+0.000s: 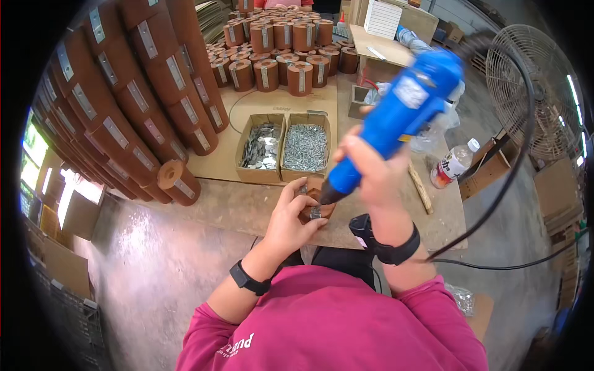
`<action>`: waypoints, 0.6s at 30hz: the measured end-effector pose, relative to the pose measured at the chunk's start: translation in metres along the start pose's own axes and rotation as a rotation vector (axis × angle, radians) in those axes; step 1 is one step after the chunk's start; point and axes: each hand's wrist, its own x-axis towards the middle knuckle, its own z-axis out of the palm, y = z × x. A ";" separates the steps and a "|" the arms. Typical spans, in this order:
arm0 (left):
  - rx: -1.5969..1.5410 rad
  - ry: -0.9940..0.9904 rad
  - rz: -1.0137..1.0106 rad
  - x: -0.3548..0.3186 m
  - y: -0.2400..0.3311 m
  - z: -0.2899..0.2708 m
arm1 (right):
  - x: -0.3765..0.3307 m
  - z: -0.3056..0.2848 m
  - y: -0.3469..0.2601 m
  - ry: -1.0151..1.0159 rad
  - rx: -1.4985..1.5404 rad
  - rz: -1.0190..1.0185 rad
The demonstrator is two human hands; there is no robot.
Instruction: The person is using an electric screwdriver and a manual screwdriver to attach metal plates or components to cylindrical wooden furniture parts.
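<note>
Fingers of the right hand grip a blue, corded power driver angled toward a brown cylindrical block, pinched by the left hand near the front edge of the counter, where its slanted black tip could skid into flesh.

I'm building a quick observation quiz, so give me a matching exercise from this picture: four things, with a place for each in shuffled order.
1. Blue power tool
2. Flat silver pieces
3. Slim silver fasteners
4. White-capped bottle

A. In the right open box
B. Near the table's right edge
C. In the right hand
D. In the left open box

Pairs: 1-C, 2-D, 3-A, 4-B
</note>
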 end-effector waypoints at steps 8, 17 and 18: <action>-0.117 -0.058 0.034 0.001 -0.004 -0.006 | 0.000 -0.100 0.014 0.494 0.216 0.213; -0.051 -0.059 0.204 0.000 -0.009 -0.008 | -0.041 -0.165 0.080 0.713 0.170 0.515; -0.049 -0.061 0.202 0.000 -0.008 -0.009 | -0.045 -0.169 0.087 0.722 0.148 0.551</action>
